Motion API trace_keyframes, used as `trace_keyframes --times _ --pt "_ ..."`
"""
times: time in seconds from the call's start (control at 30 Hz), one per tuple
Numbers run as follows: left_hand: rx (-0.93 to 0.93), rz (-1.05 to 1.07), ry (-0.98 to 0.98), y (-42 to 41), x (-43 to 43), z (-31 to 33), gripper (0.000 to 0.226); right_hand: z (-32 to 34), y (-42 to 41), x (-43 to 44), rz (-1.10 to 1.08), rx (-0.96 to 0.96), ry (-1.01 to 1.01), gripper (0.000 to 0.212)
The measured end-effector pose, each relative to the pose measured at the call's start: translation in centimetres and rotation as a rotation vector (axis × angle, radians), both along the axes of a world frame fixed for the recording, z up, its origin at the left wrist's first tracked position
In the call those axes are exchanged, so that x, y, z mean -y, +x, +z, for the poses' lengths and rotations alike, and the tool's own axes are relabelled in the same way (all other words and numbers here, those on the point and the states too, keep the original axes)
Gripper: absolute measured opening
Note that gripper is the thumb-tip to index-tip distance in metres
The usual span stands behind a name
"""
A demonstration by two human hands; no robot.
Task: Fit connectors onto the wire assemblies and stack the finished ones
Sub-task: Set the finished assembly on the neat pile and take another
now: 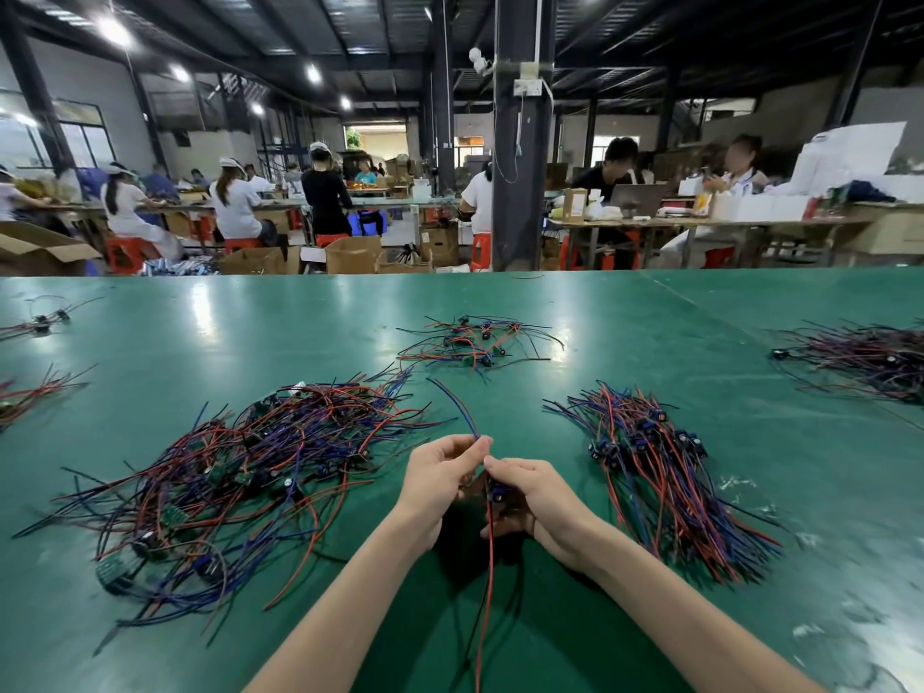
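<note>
While pinching the blue wire point(457, 407), leading off to 11 o'clock, in left hand point(440, 472) and connector point(498, 491) in right hand point(530, 492), beware buckling that wire by pushing askew.

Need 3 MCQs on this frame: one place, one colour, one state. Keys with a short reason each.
1. Where does the neat bundle with blue connectors lie?
A. on the person's right
B. on the person's left
C. in the left hand

2. What colour is the table?
A. white
B. grey
C. green

3. What are the left hand and right hand doing?
A. lying flat on the table
B. holding one wire assembly between them
C. each gripping a separate tool

Key:
1 A: it lies right of the right hand, while the tangled pile is on the left.
2 C: the surface is green all round the piles.
3 B: the fingers of both hands curl round its wires.
</note>
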State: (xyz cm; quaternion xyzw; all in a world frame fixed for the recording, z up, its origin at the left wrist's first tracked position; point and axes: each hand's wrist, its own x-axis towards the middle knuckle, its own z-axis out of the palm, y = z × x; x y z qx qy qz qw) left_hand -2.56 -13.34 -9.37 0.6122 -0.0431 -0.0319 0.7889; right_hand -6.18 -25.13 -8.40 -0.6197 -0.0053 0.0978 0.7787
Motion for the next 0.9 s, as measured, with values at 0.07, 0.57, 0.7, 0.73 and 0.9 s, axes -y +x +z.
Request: trace_keyframes --times 0.07,0.57,0.7,0.73,0.9 --pt "-0.002 -0.018 -0.033 -0.08 0.03 0.07 0.005 0.1 -0.07 -0.01 -0.001 -0.003 -0.001 0.018" --pt "0.016 -0.005 0.118 0.31 -0.34 -0.11 0.009 -0.25 -0.04 -0.21 -0.068 0.009 -0.029 0.022" --pt "-0.005 -0.011 0.098 0.38 -0.35 0.11 0.009 -0.34 -0.04 -0.23 -0.062 0.015 -0.043 0.02" --pt "-0.013 -0.012 0.095 0.38 -0.34 0.11 0.009 -0.35 -0.04 -0.23 -0.061 0.016 -0.045 0.021" --pt "-0.084 -0.05 0.077 0.2 -0.37 0.0 0.005 -0.37 -0.14 -0.24 -0.079 0.027 -0.062 0.018"
